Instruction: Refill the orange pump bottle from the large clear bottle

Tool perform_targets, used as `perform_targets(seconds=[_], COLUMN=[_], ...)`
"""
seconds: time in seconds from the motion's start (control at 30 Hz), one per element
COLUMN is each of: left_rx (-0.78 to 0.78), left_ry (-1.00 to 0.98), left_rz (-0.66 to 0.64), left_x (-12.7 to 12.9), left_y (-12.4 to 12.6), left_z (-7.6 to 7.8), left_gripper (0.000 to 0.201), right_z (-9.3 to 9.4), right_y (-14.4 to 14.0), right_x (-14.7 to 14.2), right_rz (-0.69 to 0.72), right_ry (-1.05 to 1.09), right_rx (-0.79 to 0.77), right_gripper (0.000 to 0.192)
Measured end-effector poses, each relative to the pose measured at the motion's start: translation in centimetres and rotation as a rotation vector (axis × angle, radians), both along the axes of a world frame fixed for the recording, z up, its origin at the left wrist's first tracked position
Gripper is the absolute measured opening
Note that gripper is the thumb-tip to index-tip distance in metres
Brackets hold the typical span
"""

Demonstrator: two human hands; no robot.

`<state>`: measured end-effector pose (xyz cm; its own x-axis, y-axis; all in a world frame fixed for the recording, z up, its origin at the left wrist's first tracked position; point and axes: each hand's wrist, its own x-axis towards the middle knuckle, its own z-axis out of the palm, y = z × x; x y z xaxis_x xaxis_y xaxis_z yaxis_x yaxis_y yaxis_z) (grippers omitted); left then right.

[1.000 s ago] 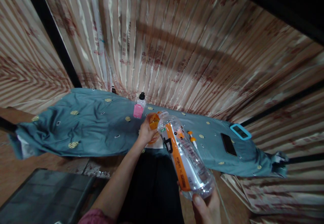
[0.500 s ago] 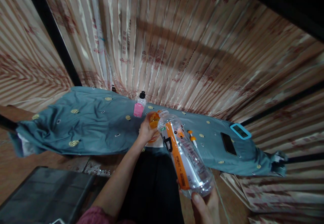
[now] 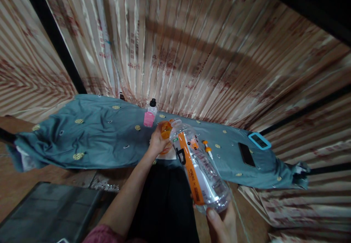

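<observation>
Clear plastic bottle with an orange-and-silver label (image 3: 199, 169), tilted, lies between the two hands: its base is gripped by the right hand (image 3: 221, 221), thumb on the near side, while its neck points up and away toward the left hand (image 3: 157, 141). That left hand is closed round a translucent orange container (image 3: 166, 130), right by the bottle's mouth; I can't tell whether the two touch. Below the container, a white flat sheet (image 3: 168, 156) rests on the blue-green patterned cloth (image 3: 106, 140), rumpled at both ends, that covers the narrow surface. Right of the bottle lies an orange-and-white plastic piece (image 3: 208, 150); further right, a black rectangular phone (image 3: 246, 154) and, just beyond it, a light-blue-framed device with a dark screen (image 3: 259, 141). Toward the back edge stands a small black-capped bottle, pink lower down (image 3: 149, 117). Behind everything hang pleated beige curtains with reddish prints (image 3: 175, 56), between dark poles (image 3: 52, 34).
</observation>
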<state>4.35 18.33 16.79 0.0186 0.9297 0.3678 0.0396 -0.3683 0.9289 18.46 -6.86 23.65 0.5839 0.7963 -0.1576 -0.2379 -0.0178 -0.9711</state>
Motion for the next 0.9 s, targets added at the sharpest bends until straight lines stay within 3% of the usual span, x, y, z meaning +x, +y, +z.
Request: perform_targets(seconds=[0.27,0.63,0.9], left_rx=[-0.001,-0.041,-0.042], left_ry=[-0.006,-0.018,-0.06], left_rz=[0.001,0.007,0.01], left_x=[0.0,0.3,0.4], left_y=[0.1,0.0,-0.1], left_z=[-0.1,0.0,-0.1], left_gripper=[0.065,0.063,0.063], right_z=[0.2,-0.4,-0.4], right_y=[0.2,-0.1,0.0], right_x=[-0.4,0.3,0.6], right_rz=[-0.008,0.002,0.007], right_ry=[0.051,-0.042,-0.036], right_rx=[0.022,0.04,0.042], right_gripper=[0.113,0.091,0.089])
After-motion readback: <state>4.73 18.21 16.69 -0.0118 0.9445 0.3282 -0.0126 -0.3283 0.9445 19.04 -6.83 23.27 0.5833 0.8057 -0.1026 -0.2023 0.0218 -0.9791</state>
